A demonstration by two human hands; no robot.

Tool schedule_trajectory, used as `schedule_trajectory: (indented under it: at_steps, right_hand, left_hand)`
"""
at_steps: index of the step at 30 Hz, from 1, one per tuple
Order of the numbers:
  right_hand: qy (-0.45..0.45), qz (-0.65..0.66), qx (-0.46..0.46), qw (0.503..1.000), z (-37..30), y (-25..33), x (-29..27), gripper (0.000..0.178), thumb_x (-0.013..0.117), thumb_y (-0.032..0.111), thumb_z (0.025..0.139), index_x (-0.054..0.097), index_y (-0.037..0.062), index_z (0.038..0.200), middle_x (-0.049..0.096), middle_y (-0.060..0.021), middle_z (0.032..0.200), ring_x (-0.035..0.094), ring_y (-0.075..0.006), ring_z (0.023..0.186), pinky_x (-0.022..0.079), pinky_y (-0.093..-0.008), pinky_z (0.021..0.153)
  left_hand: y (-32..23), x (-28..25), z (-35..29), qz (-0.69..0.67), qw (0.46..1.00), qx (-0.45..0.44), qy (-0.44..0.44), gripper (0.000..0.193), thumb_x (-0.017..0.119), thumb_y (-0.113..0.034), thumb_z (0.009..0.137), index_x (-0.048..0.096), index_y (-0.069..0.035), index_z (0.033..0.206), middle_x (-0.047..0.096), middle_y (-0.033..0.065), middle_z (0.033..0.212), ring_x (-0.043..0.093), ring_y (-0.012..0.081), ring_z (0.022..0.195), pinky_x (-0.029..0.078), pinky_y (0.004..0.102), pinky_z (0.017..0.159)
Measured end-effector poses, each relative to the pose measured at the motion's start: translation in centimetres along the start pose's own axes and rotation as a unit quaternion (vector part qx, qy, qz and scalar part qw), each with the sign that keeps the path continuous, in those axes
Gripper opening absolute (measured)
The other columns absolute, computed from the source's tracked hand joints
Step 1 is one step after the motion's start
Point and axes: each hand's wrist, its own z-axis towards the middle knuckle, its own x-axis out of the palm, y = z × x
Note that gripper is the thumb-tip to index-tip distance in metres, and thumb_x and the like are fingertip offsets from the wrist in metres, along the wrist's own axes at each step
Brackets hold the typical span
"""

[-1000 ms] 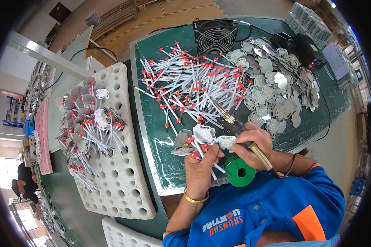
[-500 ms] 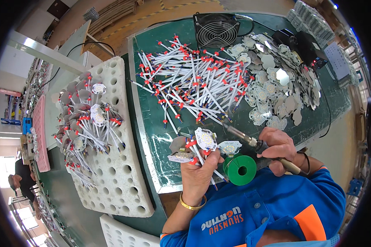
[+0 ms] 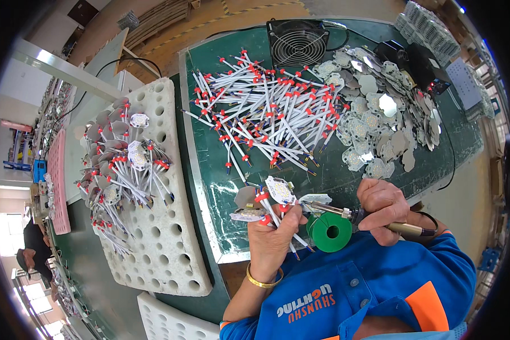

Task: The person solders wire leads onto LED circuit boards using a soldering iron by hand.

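My left hand (image 3: 272, 235) is closed around a small bunch of white cables with red rings, which carry LED boards. One LED board (image 3: 280, 190) shows its chip face above my fingers; another LED board (image 3: 315, 198) beside it is seen almost edge-on. My right hand (image 3: 383, 209) grips a soldering iron (image 3: 409, 229) by its handle. The iron's metal shaft points left, its tip close to the boards by my left thumb; whether it touches is too small to tell. Just below the shaft sits a green spool of solder wire (image 3: 318, 239), near my left hand.
A pile of white cables (image 3: 277, 107) covers the green bench, beside heaped LED boards (image 3: 360, 122). A black fan (image 3: 298, 42) and a black box (image 3: 428, 68) stand behind. Left, a white perforated foam sheet (image 3: 170, 238) carries wired boards. Another person (image 3: 37, 249) is far left.
My right hand has brought the soldering iron down and left, its tip now near the boards in my left hand. The right-hand LED board has tilted from face-up to nearly edge-on.
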Motion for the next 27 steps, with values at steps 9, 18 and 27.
schedule_trajectory:
  at_steps: [9, 18, 27]
  right_hand:
    - [0.014, -0.011, 0.015, 1.000, 0.16, -0.19, 0.05, 0.032, 0.053, -0.003, 0.057, 0.064, 0.0076, 0.085, 0.039, 0.0000, 0.054, 0.039, -0.0188, 0.043, 0.034, -0.0308, 0.048]
    - [0.023, -0.018, 0.018, 0.999, 0.37, -0.30, -0.11, 0.031, 0.053, -0.003, 0.055, 0.064, 0.0084, 0.081, 0.037, 0.0005, 0.054, 0.036, -0.0184, 0.042, 0.033, -0.0300, 0.047]
    - [0.071, -0.076, -0.022, 0.994, 0.35, -0.60, -0.49, 0.030, 0.054, -0.002, 0.054, 0.064, 0.0083, 0.080, 0.036, 0.0004, 0.055, 0.036, -0.0178, 0.042, 0.033, -0.0297, 0.047]
  left_hand:
    - [0.22, -0.53, 0.17, -0.015, 0.999, 0.009, 0.036, 0.018, 0.063, -0.011, 0.082, 0.061, 0.003, 0.094, 0.063, 0.0058, 0.077, 0.058, 0.0093, 0.068, 0.045, 0.0205, 0.058]
    - [0.15, -0.26, 0.49, -0.039, 0.999, 0.006, 0.028, 0.016, 0.063, -0.008, 0.081, 0.060, 0.004, 0.092, 0.062, 0.0058, 0.080, 0.060, 0.0113, 0.070, 0.048, 0.0223, 0.061]
    - [0.19, 0.22, 0.61, -0.012, 1.000, -0.010, -0.010, 0.014, 0.063, -0.011, 0.081, 0.063, 0.001, 0.087, 0.063, 0.0065, 0.070, 0.056, 0.0088, 0.060, 0.042, 0.0208, 0.054]
